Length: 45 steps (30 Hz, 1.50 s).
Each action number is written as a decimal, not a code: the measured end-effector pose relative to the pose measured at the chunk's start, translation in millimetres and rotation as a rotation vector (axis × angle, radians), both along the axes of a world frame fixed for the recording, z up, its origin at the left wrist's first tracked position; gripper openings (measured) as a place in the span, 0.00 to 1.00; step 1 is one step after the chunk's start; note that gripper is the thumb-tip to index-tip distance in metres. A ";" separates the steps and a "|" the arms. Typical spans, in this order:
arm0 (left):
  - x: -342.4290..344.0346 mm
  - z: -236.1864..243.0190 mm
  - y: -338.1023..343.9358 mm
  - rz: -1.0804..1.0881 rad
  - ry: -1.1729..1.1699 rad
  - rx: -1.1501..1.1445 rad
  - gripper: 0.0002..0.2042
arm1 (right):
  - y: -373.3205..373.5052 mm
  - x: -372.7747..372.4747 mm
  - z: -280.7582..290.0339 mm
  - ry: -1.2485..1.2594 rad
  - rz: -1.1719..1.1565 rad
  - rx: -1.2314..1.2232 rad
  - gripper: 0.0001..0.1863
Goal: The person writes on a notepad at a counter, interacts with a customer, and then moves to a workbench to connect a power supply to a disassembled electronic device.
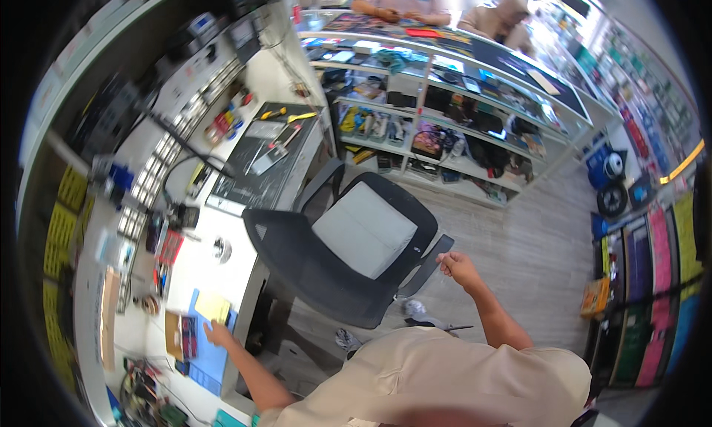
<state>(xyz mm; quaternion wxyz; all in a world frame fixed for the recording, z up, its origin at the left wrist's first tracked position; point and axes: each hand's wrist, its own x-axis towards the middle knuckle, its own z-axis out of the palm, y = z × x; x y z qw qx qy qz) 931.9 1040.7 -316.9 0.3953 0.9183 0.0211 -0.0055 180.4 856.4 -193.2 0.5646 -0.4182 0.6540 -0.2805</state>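
Observation:
My left hand [217, 333] is over the white workbench at the lower left, fingers stretched out by the lower edge of a yellow notepad [213, 306]. The notepad lies on a blue mat [209, 368]; whether my fingertips touch it I cannot tell. A small open cardboard box [174, 336] with dark red items stands just left of that hand. My right hand [458, 267] hangs beside the armrest [428, 267] of a black office chair [319, 267], its fingers curled in, with nothing visible in them. The chair has a grey seat and is turned toward the bench.
Farther along the bench lie a dark work mat [256, 176], a phone [285, 136] and yellow-handled tools [273, 114]. A glass display counter [452, 101] crosses the back, with two people beyond it. Colourful hanging goods [656, 279] line the right side. My shoes [414, 308] are near the chair.

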 end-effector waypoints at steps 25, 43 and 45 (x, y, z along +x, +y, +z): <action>-766.0 379.8 -741.3 -1.918 -0.015 -0.518 0.22 | -245.4 -324.7 55.0 -0.010 0.152 -0.381 0.16; -798.6 380.8 -1054.6 -2.103 -0.702 0.336 0.24 | -548.6 -369.8 135.0 -0.185 0.149 -0.372 0.13; -788.8 381.8 -1030.1 -2.085 -0.890 0.047 0.20 | -604.1 -348.5 165.0 -0.166 0.141 -0.606 0.16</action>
